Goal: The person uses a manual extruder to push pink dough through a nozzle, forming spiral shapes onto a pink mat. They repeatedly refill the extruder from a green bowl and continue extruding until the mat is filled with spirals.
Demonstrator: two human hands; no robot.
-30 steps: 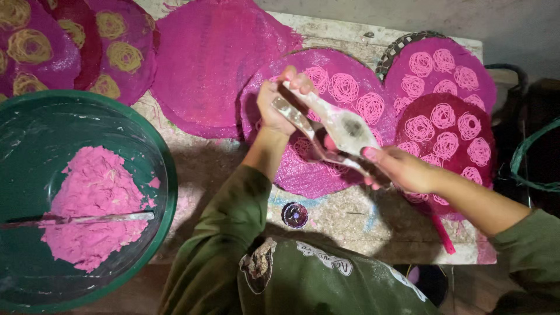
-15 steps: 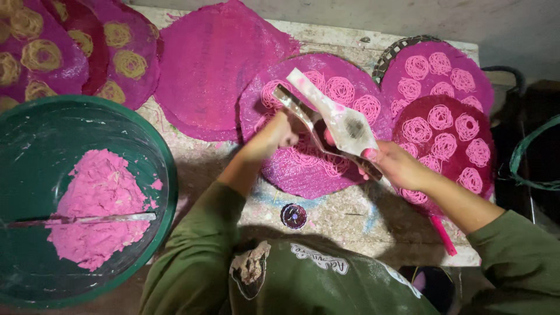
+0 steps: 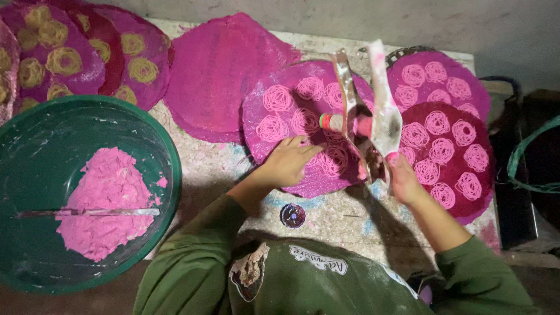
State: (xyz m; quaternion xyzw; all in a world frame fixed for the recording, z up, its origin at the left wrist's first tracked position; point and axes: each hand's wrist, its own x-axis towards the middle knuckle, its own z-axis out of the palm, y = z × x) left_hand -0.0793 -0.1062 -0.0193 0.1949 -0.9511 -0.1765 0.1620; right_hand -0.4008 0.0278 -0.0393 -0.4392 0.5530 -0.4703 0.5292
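Observation:
My right hand (image 3: 402, 178) grips the hinge end of a two-armed metal press (image 3: 382, 111), whose arms stand spread apart. A plug of pink dough (image 3: 345, 123) sits between them. My left hand (image 3: 289, 160) lies flat, fingers spread, on the near edge of a round pink woven mat (image 3: 274, 87) that bears several pale pink noodle spirals. The press hovers over this mat's right side.
A green basin (image 3: 157, 146) at left holds pink dough (image 3: 105, 201) and a metal blade (image 3: 87, 213). Mats with yellow spirals (image 3: 58, 58) lie top left, a bare pink mat (image 3: 224, 64) in the middle, and spiral-covered mats (image 3: 443, 128) at right. A small disc (image 3: 293, 215) lies on the table.
My left hand has let go of the press's upper arm and dropped onto the mat. The press has swung from lying slantwise to standing with its arms spread.

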